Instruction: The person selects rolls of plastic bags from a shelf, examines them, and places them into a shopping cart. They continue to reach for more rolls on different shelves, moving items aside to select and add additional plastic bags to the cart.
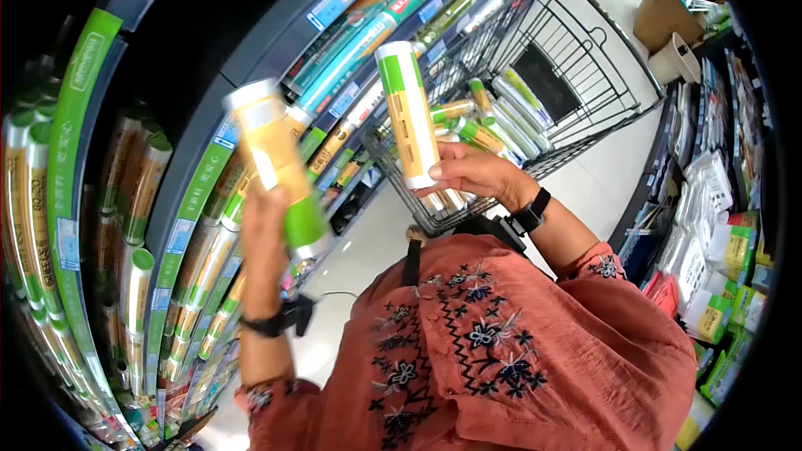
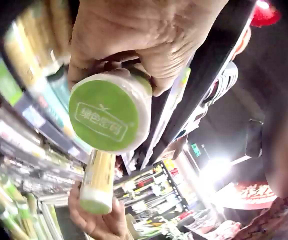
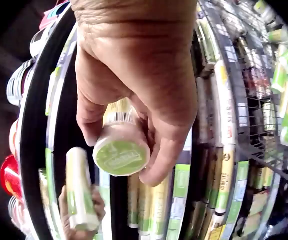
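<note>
My left hand grips a cylindrical packaged roll with a tan and green wrapper, blurred in the head view and tilted in front of the shelf. In the left wrist view its round green end, with white lettering, faces the camera between thumb and fingers. My right hand holds a second roll by its lower end, white-capped with a green band at the top, over the near part of the cart. The right wrist view shows that roll's green end between thumb and fingers. The two rolls are apart.
A wire shopping cart ahead holds several similar rolls. Shelves with green label strips and upright rolls stand at the left. Packaged goods line the right side, with a cardboard box farther back.
</note>
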Tool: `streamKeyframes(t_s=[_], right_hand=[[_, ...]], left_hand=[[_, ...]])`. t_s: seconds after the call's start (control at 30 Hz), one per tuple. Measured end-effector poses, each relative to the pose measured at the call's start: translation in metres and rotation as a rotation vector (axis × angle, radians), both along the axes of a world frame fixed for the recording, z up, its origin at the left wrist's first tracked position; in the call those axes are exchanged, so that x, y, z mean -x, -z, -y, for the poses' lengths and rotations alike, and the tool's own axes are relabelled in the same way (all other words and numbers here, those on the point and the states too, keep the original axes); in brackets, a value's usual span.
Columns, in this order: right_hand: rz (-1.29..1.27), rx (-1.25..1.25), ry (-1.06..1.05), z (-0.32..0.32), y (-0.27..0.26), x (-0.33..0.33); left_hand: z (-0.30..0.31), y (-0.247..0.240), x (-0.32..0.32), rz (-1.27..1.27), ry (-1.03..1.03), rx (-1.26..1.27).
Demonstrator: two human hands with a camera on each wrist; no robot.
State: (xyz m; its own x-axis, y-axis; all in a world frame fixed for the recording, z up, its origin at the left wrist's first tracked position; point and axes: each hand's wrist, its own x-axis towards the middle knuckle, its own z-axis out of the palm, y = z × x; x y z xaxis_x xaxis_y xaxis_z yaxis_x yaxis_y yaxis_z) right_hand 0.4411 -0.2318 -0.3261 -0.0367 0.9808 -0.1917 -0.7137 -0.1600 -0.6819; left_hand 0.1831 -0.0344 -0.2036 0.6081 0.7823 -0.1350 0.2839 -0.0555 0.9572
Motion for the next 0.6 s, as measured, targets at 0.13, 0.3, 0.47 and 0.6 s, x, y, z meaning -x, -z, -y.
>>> streamKeyframes(t_s=[0.13,0.3,0.47,0.6], right_hand=[[0.042,-0.068,0.002,-0.01,-0.024,0.015],[0.085,-0.058,0.044,-0.008,-0.026,0.029],[0.085,-0.048,0.057,-0.003,-0.025,0.03],[0.072,-0.049,0.042,-0.002,-0.024,0.031]], left_hand=[[0.019,0.037,-0.06,0.252,0.131,0.372],[0.035,0.033,-0.075,0.339,0.214,0.39],[0.042,0.028,-0.079,0.397,0.24,0.398],[0.037,0.034,-0.076,0.331,0.241,0.357]])
